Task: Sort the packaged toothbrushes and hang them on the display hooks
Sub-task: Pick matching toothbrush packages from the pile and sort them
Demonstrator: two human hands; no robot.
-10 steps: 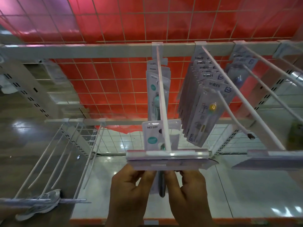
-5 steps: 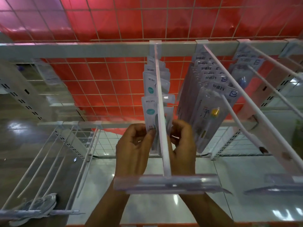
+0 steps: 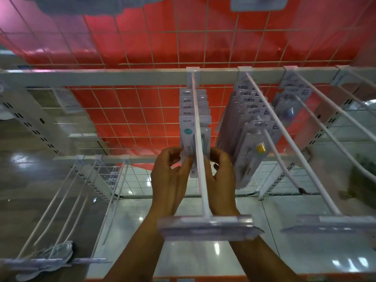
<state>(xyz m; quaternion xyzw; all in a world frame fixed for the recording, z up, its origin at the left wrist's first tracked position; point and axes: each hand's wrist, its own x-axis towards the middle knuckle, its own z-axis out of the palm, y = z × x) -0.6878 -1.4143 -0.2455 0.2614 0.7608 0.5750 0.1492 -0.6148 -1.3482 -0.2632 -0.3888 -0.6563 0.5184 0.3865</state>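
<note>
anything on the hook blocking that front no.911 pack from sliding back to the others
Nothing visible does. The front NO.911 pack already hangs on the centre hook, close in front of the other NO.911 packs. The left hand and right hand hold its lower edges, on the near side.

Blurred price-tag holder (hiding both wrists)

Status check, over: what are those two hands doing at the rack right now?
Left hand and right hand both pinching front teal toothbrush pack. Pack hanging on centre hook, behind price-tag holder. Nothing blocking.
</note>
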